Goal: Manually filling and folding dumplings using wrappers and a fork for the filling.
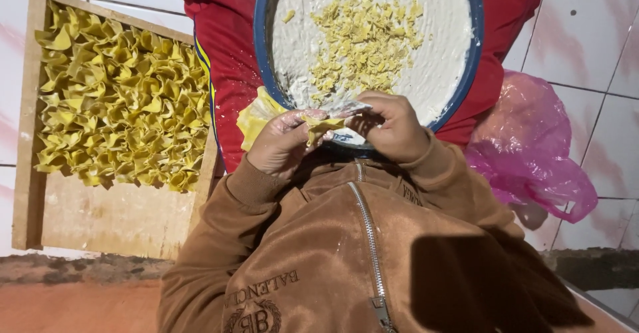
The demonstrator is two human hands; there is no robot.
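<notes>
Floor: white glazed tiles with dark grout run under everything; a strip of bare reddish ground shows along the near edge.
Tray: a shallow rectangular wooden tray point(100, 216) lies on the floor to the person's left.
Done so far: folded yellow dumplings point(120, 100) pack the tray's far half edge to edge; the near half is bare wood, so roughly half the tray looks filled.
Bowl: a round blue-rimmed bowl point(474, 53) of pale paste with yellow crumbs on top rests on the red-clad lap, still quite full.
In hand: a yellow square dough wrapper point(321, 126), held just over the bowl's near rim.
Left hand point(283, 148): narrow grip, fingers pinched on the wrapper's left side.
Right hand point(394, 130): narrow grip, closed on its right side.
Aside: a crumpled pink plastic bag point(532, 153) lies on the tiles to the right.
</notes>
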